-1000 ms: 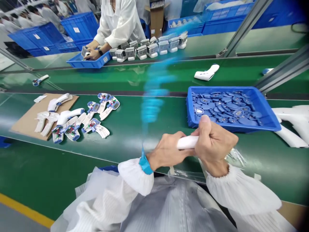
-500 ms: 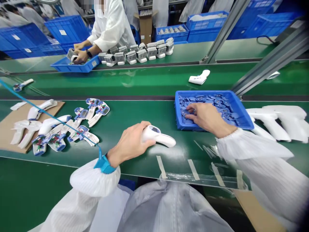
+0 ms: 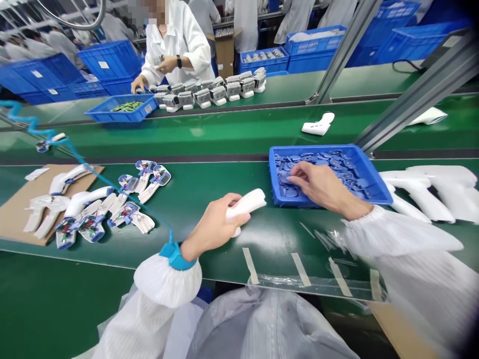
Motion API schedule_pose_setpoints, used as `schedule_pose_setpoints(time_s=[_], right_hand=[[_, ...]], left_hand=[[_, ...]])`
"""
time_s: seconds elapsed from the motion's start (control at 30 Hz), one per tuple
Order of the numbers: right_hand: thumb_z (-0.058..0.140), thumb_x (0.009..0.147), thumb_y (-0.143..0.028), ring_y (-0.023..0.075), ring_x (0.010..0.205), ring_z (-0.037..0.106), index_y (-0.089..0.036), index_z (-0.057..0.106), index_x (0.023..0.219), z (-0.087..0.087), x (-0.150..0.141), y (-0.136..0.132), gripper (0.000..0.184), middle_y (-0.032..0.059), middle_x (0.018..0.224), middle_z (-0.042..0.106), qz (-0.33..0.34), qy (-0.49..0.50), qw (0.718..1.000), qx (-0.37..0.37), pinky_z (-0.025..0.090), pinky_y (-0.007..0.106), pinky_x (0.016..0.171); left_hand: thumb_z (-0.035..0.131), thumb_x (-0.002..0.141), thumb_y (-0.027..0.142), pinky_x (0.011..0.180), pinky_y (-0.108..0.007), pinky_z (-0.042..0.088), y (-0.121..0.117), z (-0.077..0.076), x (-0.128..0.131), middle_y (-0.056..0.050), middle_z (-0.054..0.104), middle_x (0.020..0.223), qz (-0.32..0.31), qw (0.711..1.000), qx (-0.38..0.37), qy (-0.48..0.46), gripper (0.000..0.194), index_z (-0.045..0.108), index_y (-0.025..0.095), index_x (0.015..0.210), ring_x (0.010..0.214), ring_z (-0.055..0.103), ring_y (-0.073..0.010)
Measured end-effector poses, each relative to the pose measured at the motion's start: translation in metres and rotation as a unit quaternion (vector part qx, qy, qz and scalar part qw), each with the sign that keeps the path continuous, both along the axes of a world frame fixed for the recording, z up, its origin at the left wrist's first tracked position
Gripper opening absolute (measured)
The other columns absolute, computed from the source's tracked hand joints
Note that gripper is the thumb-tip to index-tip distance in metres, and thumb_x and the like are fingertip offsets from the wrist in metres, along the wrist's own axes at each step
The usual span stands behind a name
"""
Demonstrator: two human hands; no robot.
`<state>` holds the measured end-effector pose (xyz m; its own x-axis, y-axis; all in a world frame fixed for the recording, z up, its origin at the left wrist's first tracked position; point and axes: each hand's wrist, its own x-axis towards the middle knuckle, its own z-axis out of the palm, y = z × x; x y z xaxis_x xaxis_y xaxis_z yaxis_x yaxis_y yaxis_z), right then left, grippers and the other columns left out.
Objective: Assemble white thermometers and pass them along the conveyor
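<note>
My L hand (image 3: pixel 213 227) is clamped round a white IR thermometer body (image 3: pixel 247 202), which sits just over the green conveyor belt (image 3: pixel 209 262) (can't tell if it touches). A blue ESD wrist strap (image 3: pixel 174 257) is on that wrist. R hand (image 3: pixel 322 185) is in a blue tray (image 3: pixel 381 184), fingertips (image 3: pixel 291 178) down among blue plastic parts (image 3: pixel 329 164); can't tell if they're pinching one. To my L, open thermometer assemblies (image 3: pixel 130 217) lie on and beside a cardboard sheet (image 3: pixel 22 209). Across the line, a co-worker (image 3: pixel 175 55) stands behind a row of assembled units (image 3: pixel 219 93).
</note>
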<state>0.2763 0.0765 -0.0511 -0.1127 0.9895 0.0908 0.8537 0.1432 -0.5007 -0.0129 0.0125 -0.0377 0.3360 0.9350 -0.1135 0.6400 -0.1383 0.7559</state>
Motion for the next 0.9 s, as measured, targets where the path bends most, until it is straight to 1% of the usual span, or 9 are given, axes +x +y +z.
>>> schedule_pose_setpoints(time_s=[0.1,0.2,0.33,0.43,0.53,0.67,0.77,0.83,0.9], right_hand=[[0.063,0.095,-0.033,0.0228,0.083,0.075,-0.019,0.075,0.110,0.010,-0.012,-0.029,0.024,0.0058,0.094,0.080,-0.036,0.107,0.991,0.066,0.055,0.036,0.080],[0.065,0.095,-0.033,0.0201,0.078,0.075,-0.021,0.078,0.102,0.020,-0.039,-0.061,0.020,0.0033,0.094,0.081,-0.039,0.165,0.979,0.114,0.056,0.034,0.077],[0.060,0.098,-0.029,0.0183,0.083,0.077,-0.023,0.079,0.103,0.023,-0.066,-0.086,0.021,0.0021,0.103,0.082,-0.019,0.211,0.971,0.115,0.059,0.030,0.075],[0.064,0.095,-0.030,0.0199,0.089,0.078,-0.024,0.080,0.101,0.020,-0.066,-0.092,0.018,0.0018,0.104,0.082,-0.027,0.230,0.967,0.106,0.062,0.031,0.080],[0.067,0.094,-0.033,0.0218,0.087,0.079,-0.024,0.081,0.107,0.018,-0.058,-0.093,0.021,0.0027,0.100,0.082,-0.037,0.221,0.968,0.112,0.064,0.035,0.082],[0.060,0.097,-0.036,0.0265,0.105,0.077,-0.024,0.078,0.119,0.018,-0.059,-0.095,0.030,0.0070,0.118,0.079,0.007,0.190,0.976,0.106,0.063,0.041,0.093],[0.057,0.099,-0.037,0.0261,0.100,0.077,-0.025,0.076,0.115,0.015,-0.067,-0.099,0.028,0.0067,0.113,0.080,0.030,0.188,0.979,0.075,0.062,0.041,0.091],[0.056,0.098,-0.034,0.0232,0.090,0.076,-0.024,0.075,0.108,0.011,-0.071,-0.104,0.024,0.0053,0.103,0.080,0.000,0.202,0.976,0.077,0.062,0.038,0.087],[0.057,0.098,-0.036,0.0208,0.085,0.075,-0.024,0.072,0.106,0.005,-0.070,-0.111,0.020,0.0043,0.100,0.079,-0.027,0.235,0.970,0.060,0.061,0.035,0.083]], left_hand=[[0.057,0.099,0.050,0.072,-0.030,0.049,-0.003,-0.007,0.007,-0.007,0.073,0.098,0.030,0.984,-0.072,-0.159,0.035,0.066,0.017,0.107,0.082,0.066,-0.0189],[0.059,0.098,0.053,0.070,-0.029,0.048,-0.006,-0.016,0.025,-0.006,0.073,0.096,0.041,0.977,-0.085,-0.190,0.037,0.066,0.017,0.104,0.080,0.063,-0.0172],[0.059,0.099,0.051,0.067,-0.028,0.043,-0.011,-0.017,0.039,-0.002,0.067,0.086,0.018,0.987,-0.025,-0.158,0.034,0.065,0.018,0.102,0.075,0.057,-0.0156],[0.059,0.100,0.048,0.066,-0.028,0.041,-0.013,-0.010,0.037,0.000,0.067,0.086,-0.010,0.992,-0.016,-0.128,0.032,0.067,0.018,0.110,0.073,0.056,-0.0154],[0.060,0.100,0.046,0.069,-0.030,0.043,-0.014,-0.001,0.033,-0.002,0.073,0.095,-0.030,0.996,-0.009,-0.078,0.035,0.066,0.021,0.125,0.078,0.061,-0.0179],[0.052,0.105,0.047,0.081,-0.035,0.045,-0.015,0.000,0.036,-0.005,0.076,0.112,-0.074,0.996,0.019,-0.038,0.041,0.060,0.023,0.137,0.091,0.067,-0.0225],[0.043,0.108,0.048,0.088,-0.039,0.044,-0.017,-0.007,0.040,-0.006,0.076,0.107,-0.076,0.993,0.086,-0.001,0.038,0.065,0.022,0.124,0.093,0.067,-0.0239],[0.044,0.107,0.047,0.089,-0.042,0.042,-0.018,-0.012,0.040,-0.007,0.074,0.095,-0.064,0.986,0.149,0.048,0.036,0.068,0.020,0.109,0.087,0.065,-0.0241],[0.050,0.105,0.045,0.093,-0.043,0.041,-0.022,-0.017,0.037,-0.007,0.074,0.093,-0.080,0.976,0.190,0.066,0.031,0.069,0.020,0.106,0.088,0.064,-0.0239]])
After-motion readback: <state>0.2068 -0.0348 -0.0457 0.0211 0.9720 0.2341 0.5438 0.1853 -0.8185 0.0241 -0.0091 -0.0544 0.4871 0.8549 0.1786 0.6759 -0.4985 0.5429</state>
